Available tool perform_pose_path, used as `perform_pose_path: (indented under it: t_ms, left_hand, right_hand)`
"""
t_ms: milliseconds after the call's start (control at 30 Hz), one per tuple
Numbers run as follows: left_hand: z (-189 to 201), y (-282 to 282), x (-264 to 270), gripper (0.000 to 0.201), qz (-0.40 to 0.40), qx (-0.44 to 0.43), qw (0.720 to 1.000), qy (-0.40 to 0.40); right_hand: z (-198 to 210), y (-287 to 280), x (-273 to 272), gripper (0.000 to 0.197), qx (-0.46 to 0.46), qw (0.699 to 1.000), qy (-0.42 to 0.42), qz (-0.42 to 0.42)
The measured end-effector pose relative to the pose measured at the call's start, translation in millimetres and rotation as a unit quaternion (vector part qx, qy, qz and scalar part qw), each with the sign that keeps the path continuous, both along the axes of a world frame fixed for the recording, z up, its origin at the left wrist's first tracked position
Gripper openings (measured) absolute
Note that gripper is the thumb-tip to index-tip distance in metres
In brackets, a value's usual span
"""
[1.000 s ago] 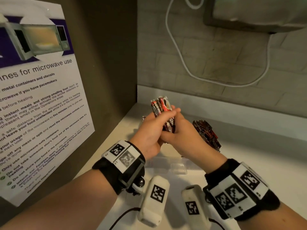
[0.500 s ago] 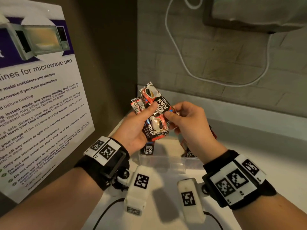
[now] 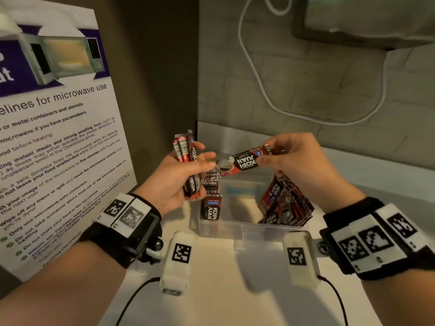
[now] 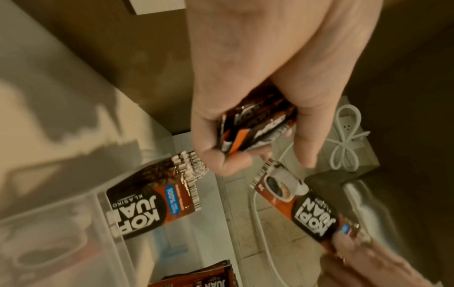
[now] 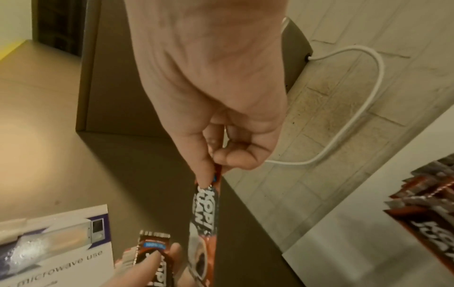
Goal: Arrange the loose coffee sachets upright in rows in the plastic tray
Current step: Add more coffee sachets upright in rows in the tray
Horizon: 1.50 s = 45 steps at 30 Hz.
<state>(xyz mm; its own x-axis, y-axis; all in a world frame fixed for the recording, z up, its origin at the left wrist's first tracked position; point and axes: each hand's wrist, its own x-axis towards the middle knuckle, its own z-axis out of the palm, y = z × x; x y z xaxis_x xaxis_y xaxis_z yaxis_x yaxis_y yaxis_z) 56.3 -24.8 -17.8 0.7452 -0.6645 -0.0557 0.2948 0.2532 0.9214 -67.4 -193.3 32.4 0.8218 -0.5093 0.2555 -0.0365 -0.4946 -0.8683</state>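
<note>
Over the white worktop [image 3: 223, 278] my right hand [image 3: 299, 161] just pinched one sachet [image 3: 244, 161] off the bundle [image 3: 187, 161] my left hand [image 3: 174, 182] grips, so it's probably headed for the tray [image 3: 235, 228] next.

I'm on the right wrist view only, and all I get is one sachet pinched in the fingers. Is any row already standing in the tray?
Observer: Yes. The head view shows a row of red-and-black coffee sachets standing upright along the left wall of the clear plastic tray.
Operator: What about the rest of the tray?
Observer: The tray floor is bare in the middle, and a leaning heap of sachets slumps on the right side.
Operator: What's the other hand doing?
Observer: In the left wrist view, the left hand has its grip on a bundle of several sachets. I can't tell the exact count.
</note>
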Motion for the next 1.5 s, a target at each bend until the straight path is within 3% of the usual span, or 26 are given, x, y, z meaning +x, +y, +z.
perform_pose_path:
  t_ms: [100, 267, 367, 467, 600, 800, 967, 1100, 1267, 1500]
  left_hand:
    - [-1, -5, -9, 0.040, -0.054, 0.041, 0.996, -0.051]
    - [-9, -19, -19, 0.030, -0.008, 0.033, 0.999, -0.024]
    - [-12, -20, -19, 0.025, 0.009, 0.035, 0.999, -0.010]
    - [-14, -12, -11, 0.020, 0.042, 0.043, 0.998, 0.020]
    - [-14, 6, 8, 0.009, 0.062, 0.034, 0.991, 0.110]
    - [-23, 18, 20, 0.015, 0.080, 0.046, 0.984, 0.156]
    - [-33, 22, 20, 0.017, 0.077, 0.054, 0.979, 0.180]
    - [-39, 20, 16, 0.016, 0.074, 0.058, 0.978, 0.189]
    - [-41, 15, 12, 0.010, 0.067, 0.058, 0.978, 0.188]
    - [-43, 15, 9, 0.010, 0.064, 0.066, 0.980, 0.177]
  right_hand:
    - [8, 7, 4, 0.010, 0.028, 0.999, -0.010, 0.033]
    - [-4, 24, 19, 0.010, 0.172, 0.981, -0.059, 0.071]
    - [-24, 28, 29, 0.011, 0.234, 0.970, -0.055, 0.037]
    - [-43, 15, 41, 0.014, 0.282, 0.955, -0.073, -0.058]
    - [-79, -6, 58, 0.021, 0.248, 0.955, -0.008, -0.159]
    - [-118, -8, 82, 0.029, 0.243, 0.955, 0.084, -0.149]
    - [-135, -6, 93, 0.032, 0.237, 0.956, 0.087, -0.149]
    - [-136, -1, 89, 0.034, 0.200, 0.963, 0.078, -0.161]
    - [-135, -1, 89, 0.020, 0.136, 0.964, 0.135, -0.184]
    - [-133, -1, 90, 0.028, 0.098, 0.962, 0.189, -0.168]
